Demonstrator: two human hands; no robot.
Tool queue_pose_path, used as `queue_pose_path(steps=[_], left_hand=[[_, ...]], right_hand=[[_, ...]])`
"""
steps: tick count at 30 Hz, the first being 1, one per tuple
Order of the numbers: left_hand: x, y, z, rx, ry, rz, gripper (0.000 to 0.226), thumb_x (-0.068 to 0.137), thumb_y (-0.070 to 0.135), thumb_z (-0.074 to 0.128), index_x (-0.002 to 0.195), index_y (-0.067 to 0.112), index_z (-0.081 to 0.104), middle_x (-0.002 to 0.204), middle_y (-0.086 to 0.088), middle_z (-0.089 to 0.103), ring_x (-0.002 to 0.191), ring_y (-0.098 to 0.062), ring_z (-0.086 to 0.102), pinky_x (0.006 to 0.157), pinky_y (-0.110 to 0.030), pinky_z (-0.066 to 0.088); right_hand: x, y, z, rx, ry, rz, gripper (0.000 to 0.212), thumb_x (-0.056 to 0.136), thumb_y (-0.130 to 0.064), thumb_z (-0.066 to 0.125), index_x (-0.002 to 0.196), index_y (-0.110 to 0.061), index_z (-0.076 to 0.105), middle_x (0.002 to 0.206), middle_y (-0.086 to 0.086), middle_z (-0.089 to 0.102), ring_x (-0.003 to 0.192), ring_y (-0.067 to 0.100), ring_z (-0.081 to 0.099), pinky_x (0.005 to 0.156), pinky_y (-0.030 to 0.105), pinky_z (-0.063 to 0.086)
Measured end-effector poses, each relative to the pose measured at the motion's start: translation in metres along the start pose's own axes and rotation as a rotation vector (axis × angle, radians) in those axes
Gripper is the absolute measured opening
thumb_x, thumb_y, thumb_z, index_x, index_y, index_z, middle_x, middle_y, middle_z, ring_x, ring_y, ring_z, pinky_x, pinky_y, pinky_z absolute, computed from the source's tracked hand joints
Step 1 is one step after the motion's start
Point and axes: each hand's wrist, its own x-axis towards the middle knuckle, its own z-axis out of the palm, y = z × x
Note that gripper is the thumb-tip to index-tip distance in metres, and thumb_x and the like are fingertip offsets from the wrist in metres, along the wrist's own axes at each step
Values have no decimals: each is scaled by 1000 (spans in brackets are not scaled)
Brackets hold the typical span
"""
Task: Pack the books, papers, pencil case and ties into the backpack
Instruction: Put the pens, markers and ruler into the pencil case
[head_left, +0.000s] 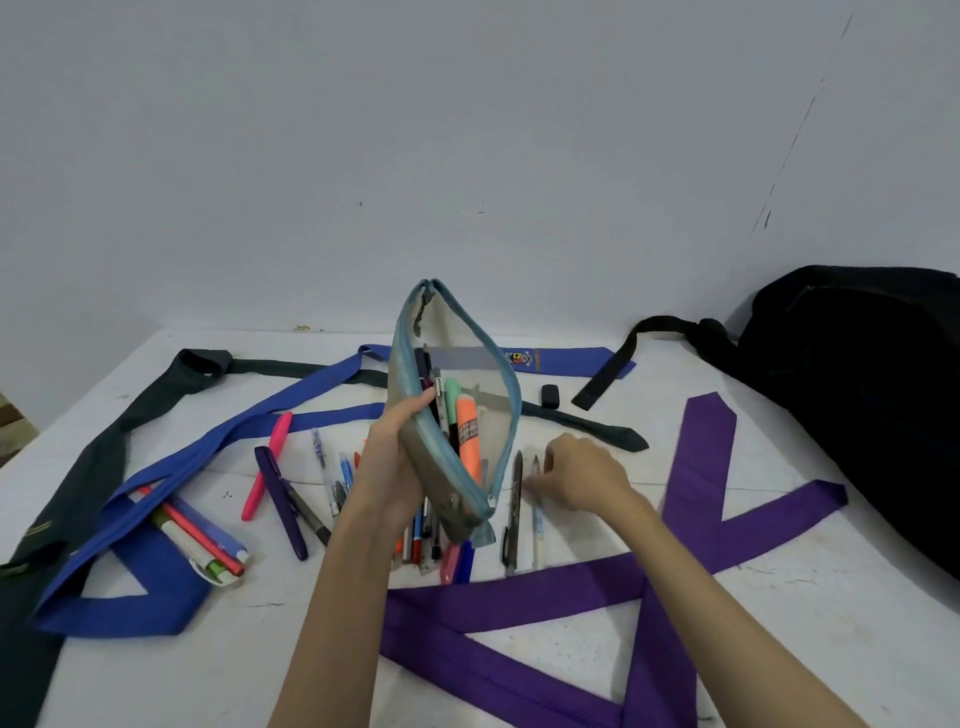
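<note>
My left hand (392, 457) grips the mesh pencil case (457, 374) with the blue zip and holds it tilted up above the table, its mouth open. An orange highlighter (467, 441) and several pens stick out of it. My right hand (582, 473) reaches down to a dark pen (514, 512) and a light pen (537, 525) on the table, fingers curled near their tips. A purple tie (696, 499), a blue tie (171, 467) and a dark green tie (109, 441) sprawl over the white table. The black backpack (857, 395) lies at the right.
Loose pens lie under and left of the case, among them a pink pen (267, 462) and a purple one (280, 501). A bundle of markers (202, 540) rests on the blue tie. A small black eraser (549, 396) sits behind the case. A grey wall stands behind the table.
</note>
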Motion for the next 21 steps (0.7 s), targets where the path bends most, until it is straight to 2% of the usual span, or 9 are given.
queue_pose_path(steps=[2, 3, 6, 9, 12, 14, 16, 18, 21], left_hand=[[-1, 1, 0, -4, -9, 4, 29, 88, 25, 55, 114, 13, 57, 83, -5, 63, 73, -17, 59, 56, -26, 51], [-1, 1, 0, -8, -4, -2, 29, 88, 25, 54, 114, 12, 57, 82, -5, 63, 70, -17, 60, 53, -25, 51], [-2, -1, 1, -7, -6, -17, 36, 87, 25, 55, 120, 9, 54, 83, -6, 61, 69, -17, 59, 49, -24, 51], [0, -4, 2, 10, -19, -10, 41, 84, 27, 57, 122, 10, 56, 87, -6, 63, 74, -17, 60, 54, -26, 51], [0, -5, 5, 20, -46, -26, 41, 78, 30, 59, 115, 12, 61, 88, -5, 65, 75, -16, 61, 58, -26, 50], [-2, -7, 11, 31, -63, -44, 48, 74, 31, 61, 117, 11, 60, 91, -6, 65, 76, -17, 63, 61, -27, 50], [-3, -11, 16, 57, -61, -39, 48, 72, 30, 64, 116, 11, 59, 86, -4, 68, 73, -15, 64, 58, -26, 51], [-5, -15, 20, 96, -54, -48, 57, 71, 30, 69, 122, 10, 56, 92, -6, 67, 78, -16, 64, 61, -27, 51], [-5, -21, 24, 109, -50, -61, 60, 70, 35, 68, 123, 9, 58, 110, -17, 64, 97, -25, 61, 84, -37, 50]], right_hand=[[3, 0, 8, -15, 1, 28, 20, 85, -27, 58, 76, -13, 48, 69, 0, 49, 71, 22, 52, 48, 25, 33], [7, 0, 10, 17, 1, 34, 19, 85, -23, 58, 73, -12, 48, 69, 1, 51, 71, 23, 54, 49, 25, 37], [13, 5, 2, 254, 72, 22, 15, 87, -21, 56, 78, -9, 55, 80, 10, 67, 76, 27, 66, 70, 37, 56], [3, 5, -32, 571, 456, -81, 16, 89, -19, 54, 75, -21, 45, 81, 13, 67, 75, 32, 65, 73, 45, 54], [-28, -15, -84, 928, 882, -304, 22, 92, -13, 52, 76, -25, 41, 72, 13, 66, 57, 24, 61, 59, 34, 51], [-48, -28, -106, 1146, 971, -452, 21, 94, -8, 50, 79, -20, 41, 66, 9, 64, 46, 17, 57, 49, 25, 45], [-60, -40, -112, 1203, 913, -544, 19, 94, -6, 51, 80, -17, 42, 64, 7, 64, 41, 15, 56, 45, 22, 43], [-61, -46, -104, 1088, 754, -541, 16, 93, -8, 53, 81, -14, 45, 63, 11, 65, 41, 16, 58, 44, 26, 46], [-47, -48, -81, 763, 458, -406, 12, 92, -16, 55, 83, -15, 48, 69, 17, 66, 49, 23, 64, 53, 36, 56]])
